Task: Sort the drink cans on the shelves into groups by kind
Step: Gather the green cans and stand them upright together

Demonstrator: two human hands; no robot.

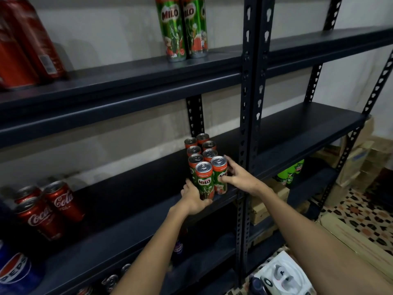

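Squaring up the Milo cluster [202,162] beside the upright post [252,103]: left hand [194,200] gripping front can [204,180], right hand [236,175] curled round its neighbour [220,174]. Next, probably fetching two Milo cans [182,28] above.

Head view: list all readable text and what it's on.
"MILO" on two tall cans on the upper shelf.
"ORIGINAL", "MILO" on the front can of the middle-shelf cluster, gripped by the left hand.
"MILO", partly covered, on the neighbouring can held by the right hand.
"Coca-Cola" script on red cans at lower left.
"PEPSI" on a blue can at bottom left.
Barcode and small print on the upper-left red cans: blurred.
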